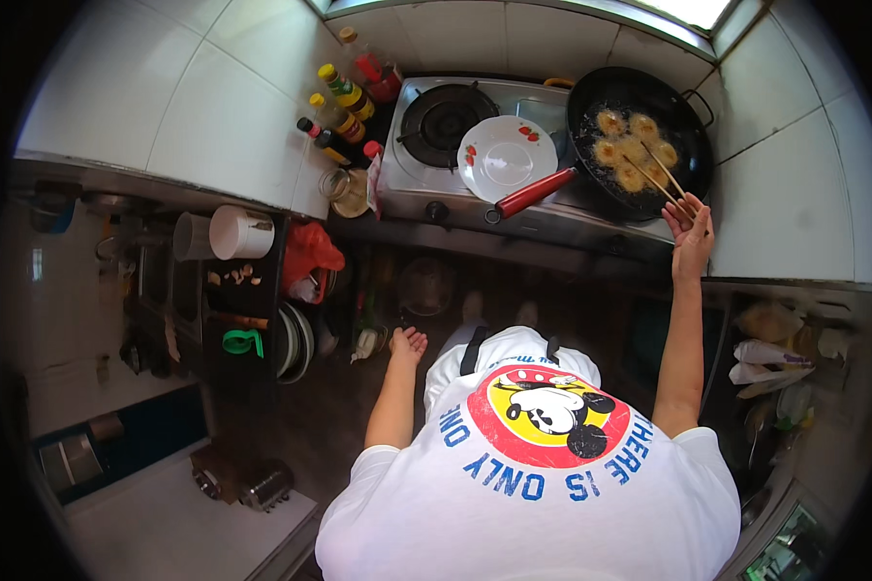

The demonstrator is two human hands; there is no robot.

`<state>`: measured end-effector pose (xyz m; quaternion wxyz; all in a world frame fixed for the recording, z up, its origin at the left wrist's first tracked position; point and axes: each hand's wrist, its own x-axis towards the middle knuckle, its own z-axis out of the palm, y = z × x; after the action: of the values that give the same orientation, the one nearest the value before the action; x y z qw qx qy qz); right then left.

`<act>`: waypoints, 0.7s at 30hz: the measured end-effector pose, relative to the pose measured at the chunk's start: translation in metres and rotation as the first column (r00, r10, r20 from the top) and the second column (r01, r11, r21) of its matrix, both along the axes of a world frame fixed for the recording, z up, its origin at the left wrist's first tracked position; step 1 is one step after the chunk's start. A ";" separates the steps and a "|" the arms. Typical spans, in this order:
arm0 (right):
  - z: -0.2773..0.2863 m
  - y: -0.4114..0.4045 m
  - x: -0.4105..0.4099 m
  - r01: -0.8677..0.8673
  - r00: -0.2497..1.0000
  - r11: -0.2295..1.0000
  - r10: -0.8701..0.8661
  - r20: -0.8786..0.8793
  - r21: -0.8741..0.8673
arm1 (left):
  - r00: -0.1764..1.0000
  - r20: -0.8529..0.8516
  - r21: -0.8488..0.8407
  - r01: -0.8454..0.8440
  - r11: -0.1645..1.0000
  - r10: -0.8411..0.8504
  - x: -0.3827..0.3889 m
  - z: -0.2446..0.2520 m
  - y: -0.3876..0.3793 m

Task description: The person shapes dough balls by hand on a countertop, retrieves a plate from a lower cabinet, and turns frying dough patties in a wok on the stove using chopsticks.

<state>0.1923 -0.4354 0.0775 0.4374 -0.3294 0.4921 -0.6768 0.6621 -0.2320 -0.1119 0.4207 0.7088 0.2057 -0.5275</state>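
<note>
My right hand (689, 224) holds a pair of wooden chopsticks (657, 174), their tips among the frying pieces in a black wok (687, 131). Several round golden-brown pieces (610, 122) lie in bubbling oil there. The wok sits on the right side of a steel gas stove (421, 190), its red handle (536, 192) pointing to the lower left. Left of the wok, a white plate with strawberry prints (507, 161) rests on the stove, holding no food. My left hand (409, 344) hangs low beside my body, fingers loosely spread, with nothing seen in it.
Left of the stove stand sauce bottles (345, 91) and a glass jar (345, 192). A dark counter at left bears a white tub (241, 232), garlic pieces, a red plastic bag (309, 254) and stacked plates (298, 345). The left burner (447, 125) holds no pan. White tiled walls border the stove.
</note>
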 end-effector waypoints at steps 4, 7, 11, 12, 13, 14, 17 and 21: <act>0.004 -0.001 0.004 0.116 0.984 0.993 -0.112 -0.137 0.022 | 0.995 0.080 0.172 -0.067 0.983 0.053 0.007 -0.030 0.066; 0.006 0.001 0.012 0.178 0.943 0.984 -0.172 -0.284 -0.004 | 0.982 0.176 0.272 -0.111 0.956 0.064 0.015 -0.041 0.086; 0.008 0.004 0.028 0.105 0.912 0.994 -0.100 -0.397 -0.009 | 0.992 0.119 0.311 -0.073 0.947 0.037 0.039 -0.051 0.071; 0.007 0.003 0.032 0.088 0.890 0.996 -0.090 -0.447 -0.024 | 0.995 0.098 0.268 -0.032 0.963 0.005 0.042 -0.051 0.059; 0.006 0.003 0.034 0.095 0.887 0.995 -0.096 -0.451 -0.025 | 0.995 0.099 0.243 -0.005 0.970 -0.020 0.042 -0.046 0.039; 0.003 0.002 0.035 0.099 0.867 0.995 -0.098 -0.489 -0.024 | 0.994 0.100 0.218 0.023 0.976 -0.046 0.042 -0.040 0.017; 0.001 0.003 0.045 0.123 0.856 0.992 -0.108 -0.506 -0.004 | 0.983 0.083 0.092 0.158 0.983 -0.166 0.039 -0.010 -0.045; 0.006 0.002 0.060 0.151 0.869 0.988 -0.119 -0.480 0.028 | 0.952 0.115 -0.059 0.290 0.955 -0.282 0.041 0.010 -0.095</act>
<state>0.2527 -0.4330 0.0837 0.2649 -0.4363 0.6278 -0.5877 0.7035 -0.3269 -0.1023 0.3762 0.7417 0.0586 -0.5523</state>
